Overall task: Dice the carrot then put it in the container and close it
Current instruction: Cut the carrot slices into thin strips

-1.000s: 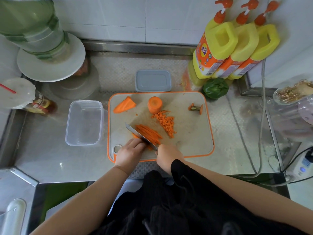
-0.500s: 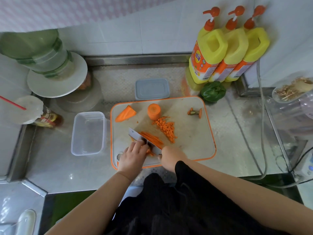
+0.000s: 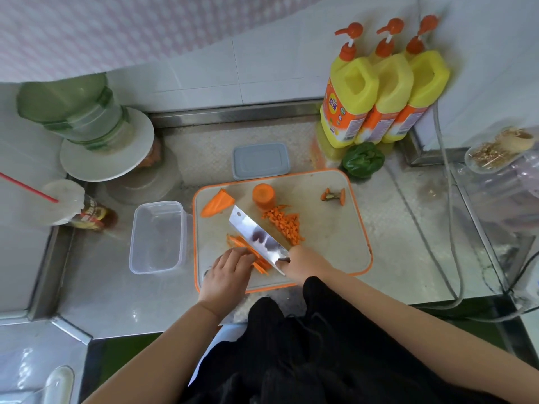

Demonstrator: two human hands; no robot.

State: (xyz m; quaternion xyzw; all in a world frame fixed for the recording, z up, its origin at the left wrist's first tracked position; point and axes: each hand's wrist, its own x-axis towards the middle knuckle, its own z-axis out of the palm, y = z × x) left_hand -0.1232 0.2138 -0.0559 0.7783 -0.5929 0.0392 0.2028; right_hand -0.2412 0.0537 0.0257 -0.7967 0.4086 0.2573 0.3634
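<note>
My view: steel counter (image 3: pixel 408 258) bearing cutting board (image 3: pixel 335 243), empty clear container (image 3: pixel 157 237), grey lid (image 3: pixel 260 160), three yellow detergent bottles (image 3: pixel 376 103), green pepper (image 3: pixel 363 159).

My cleaver's (image 3: pixel 258 239) handle is hidden inside my right hand (image 3: pixel 304 263), and its tilted blade covers part of the carrot strips (image 3: pixel 246 249); my left hand (image 3: pixel 230 272) covers their near ends. The cut-off carrot top (image 3: pixel 332 196) is too small to make out clearly. The drink cup's (image 3: pixel 62 204) straw runs off the left edge. The jar (image 3: pixel 501 158) at the right edge is blurred and partly cut off.
</note>
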